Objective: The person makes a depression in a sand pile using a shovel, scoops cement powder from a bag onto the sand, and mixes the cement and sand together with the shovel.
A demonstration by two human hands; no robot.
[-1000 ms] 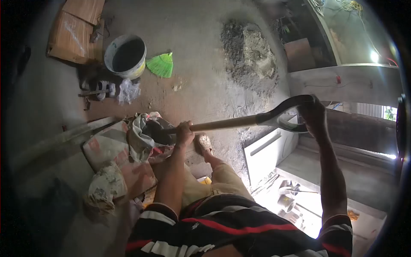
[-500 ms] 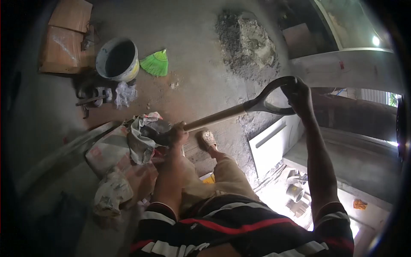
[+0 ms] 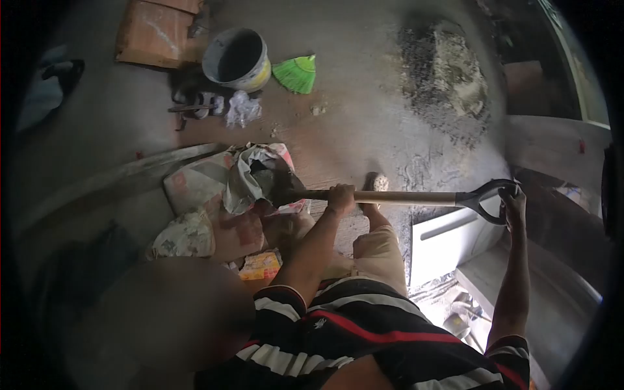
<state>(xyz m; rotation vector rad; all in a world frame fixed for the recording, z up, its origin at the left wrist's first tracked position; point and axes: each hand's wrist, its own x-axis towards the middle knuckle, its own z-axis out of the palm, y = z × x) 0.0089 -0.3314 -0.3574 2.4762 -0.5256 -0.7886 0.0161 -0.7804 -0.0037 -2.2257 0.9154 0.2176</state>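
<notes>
A shovel (image 3: 409, 199) with a wooden shaft and a dark D-shaped handle lies across the view, nearly level. My left hand (image 3: 341, 199) is wrapped round the shaft near its lower end. At the other end, my right hand (image 3: 513, 203) is closed on the D-handle. The shovel's lower end reaches into the mouth of a torn, opened sack (image 3: 244, 185) with grey material inside; the blade is mostly hidden there. My left foot is hidden, while a light, spotted clog (image 3: 379, 182) shows beyond the shaft.
A grey mix pile (image 3: 455, 71) lies on the floor at the upper right. Back left are a bucket (image 3: 257, 77), a green broom head (image 3: 298, 74), crumpled plastic (image 3: 244, 109) and cardboard (image 3: 153, 36). A white panel (image 3: 452, 231) stands right. A blurred round shape (image 3: 185, 318) fills the lower left.
The shovel has swung from slanted to nearly level, its D-handle lower in view. My left hand now sits farther from the sack's mouth. The whole view has shifted, with floor objects farther right and up.
</notes>
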